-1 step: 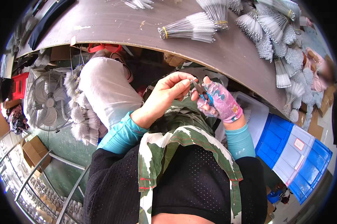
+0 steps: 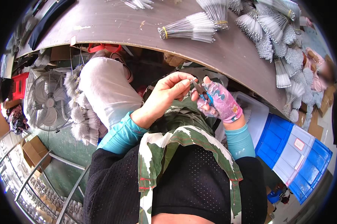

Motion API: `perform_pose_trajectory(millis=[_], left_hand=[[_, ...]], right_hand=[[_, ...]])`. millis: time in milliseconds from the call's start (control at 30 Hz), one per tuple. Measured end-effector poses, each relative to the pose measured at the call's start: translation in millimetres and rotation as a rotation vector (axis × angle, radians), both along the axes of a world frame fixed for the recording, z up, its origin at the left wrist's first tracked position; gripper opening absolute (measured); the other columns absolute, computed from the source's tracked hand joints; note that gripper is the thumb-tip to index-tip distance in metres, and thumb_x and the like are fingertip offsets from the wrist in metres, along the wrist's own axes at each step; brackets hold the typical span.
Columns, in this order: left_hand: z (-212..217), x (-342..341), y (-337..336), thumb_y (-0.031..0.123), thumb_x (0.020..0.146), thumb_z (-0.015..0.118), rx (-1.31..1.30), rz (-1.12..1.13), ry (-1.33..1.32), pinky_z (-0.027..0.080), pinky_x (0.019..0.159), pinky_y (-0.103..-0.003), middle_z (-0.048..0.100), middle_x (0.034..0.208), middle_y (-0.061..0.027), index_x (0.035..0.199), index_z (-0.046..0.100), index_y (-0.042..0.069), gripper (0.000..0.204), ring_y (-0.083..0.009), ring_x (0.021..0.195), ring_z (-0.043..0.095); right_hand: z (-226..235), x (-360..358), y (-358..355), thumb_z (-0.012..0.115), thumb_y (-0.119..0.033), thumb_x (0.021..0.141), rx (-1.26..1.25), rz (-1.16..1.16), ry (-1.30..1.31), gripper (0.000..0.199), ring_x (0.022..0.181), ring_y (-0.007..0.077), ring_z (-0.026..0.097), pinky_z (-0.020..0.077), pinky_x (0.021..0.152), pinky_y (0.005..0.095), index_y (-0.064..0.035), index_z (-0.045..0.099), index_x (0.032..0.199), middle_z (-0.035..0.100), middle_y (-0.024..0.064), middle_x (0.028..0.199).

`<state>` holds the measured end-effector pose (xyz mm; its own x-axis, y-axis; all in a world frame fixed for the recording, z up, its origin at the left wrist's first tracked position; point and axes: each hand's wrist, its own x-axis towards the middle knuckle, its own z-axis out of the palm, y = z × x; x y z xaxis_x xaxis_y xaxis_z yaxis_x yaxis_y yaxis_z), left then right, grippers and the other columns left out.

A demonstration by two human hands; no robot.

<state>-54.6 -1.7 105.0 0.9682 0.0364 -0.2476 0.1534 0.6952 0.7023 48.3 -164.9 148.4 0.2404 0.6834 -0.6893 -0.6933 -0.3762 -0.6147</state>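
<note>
Blue-handled metal tool: judging by the pose, best kept steady with small, controlled motions, metal tip angled past the bare fingertips rather than into them, and left pinch held firm right beside it. Clasped in the closed grip of the gloved right hand, blue part among the curled fingers, metal projecting toward the left thumb and forefinger, on the wearer's side of the near edge of the surface. Left fingertips drawn together, with anything between them too small to tell.
</note>
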Motion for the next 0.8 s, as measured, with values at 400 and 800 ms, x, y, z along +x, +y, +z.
perform_pose_trajectory(millis=[400,800], left_hand=[[-12,-21,3,0.005,0.092,0.055,0.755,0.159,0.146,0.039,0.063,-0.018,0.054,0.075,0.0051,0.097,0.062,0.001,0.01,-0.0013,0.072,0.043],[-5,-18,-1,0.019,0.096,0.051,0.204,0.079,0.004,0.036,0.062,-0.02,0.051,0.075,0.0037,0.105,0.058,0.004,0.019,-0.0039,0.068,0.041]], right_hand=[[-14,50,-44,0.042,-0.04,0.097,0.618,-0.796,0.135,0.036,0.036,0.0056,0.032,0.0267,0.033,0.0199,-0.0074,0.053,0.087,0.042,-0.0012,0.06],[-6,-16,-6,0.039,-0.05,0.096,0.152,-0.127,0.237,0.051,0.037,0.0039,0.031,0.0242,0.035,0.0179,-0.0043,0.055,0.082,0.037,-0.0051,0.052]])
